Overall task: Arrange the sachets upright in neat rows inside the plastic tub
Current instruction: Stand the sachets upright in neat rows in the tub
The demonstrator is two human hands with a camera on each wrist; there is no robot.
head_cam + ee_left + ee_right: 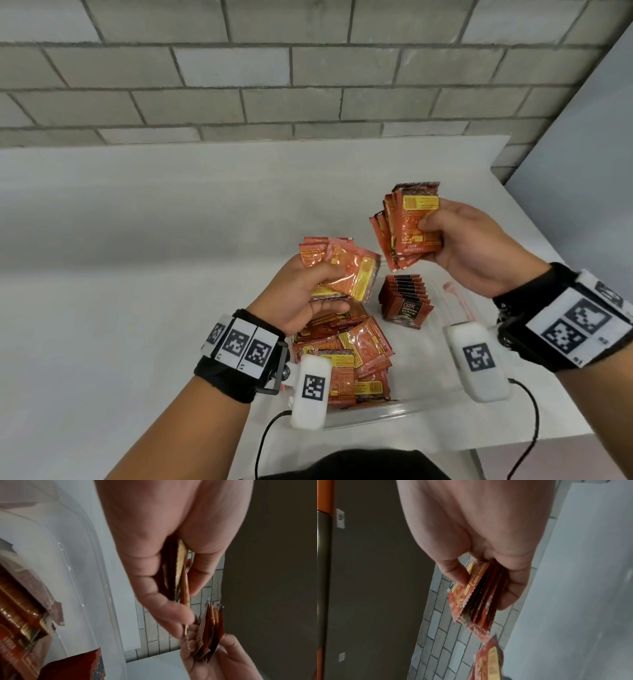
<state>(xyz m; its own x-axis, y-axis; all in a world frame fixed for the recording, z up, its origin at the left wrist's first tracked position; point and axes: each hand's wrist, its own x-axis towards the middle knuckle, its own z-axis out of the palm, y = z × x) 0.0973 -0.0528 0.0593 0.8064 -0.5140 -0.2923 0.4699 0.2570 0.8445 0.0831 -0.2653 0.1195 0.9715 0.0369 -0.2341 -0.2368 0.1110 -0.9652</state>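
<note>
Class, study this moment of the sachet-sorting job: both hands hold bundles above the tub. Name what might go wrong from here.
1. The left hand pinches a loose, skewed bundle of sachets; some may slip out.
2. The right hand holds a fanned stack, which may splay when set down.
3. The short upright row in the plastic tub has little support and could topple if nudged.

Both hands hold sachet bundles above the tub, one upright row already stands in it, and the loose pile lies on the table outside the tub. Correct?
Not quite. The head view shows the loose pile lying inside the plastic tub, not on the table. The rest holds: left hand and right hand each hold a bundle, and one upright row stands in the tub.
</note>
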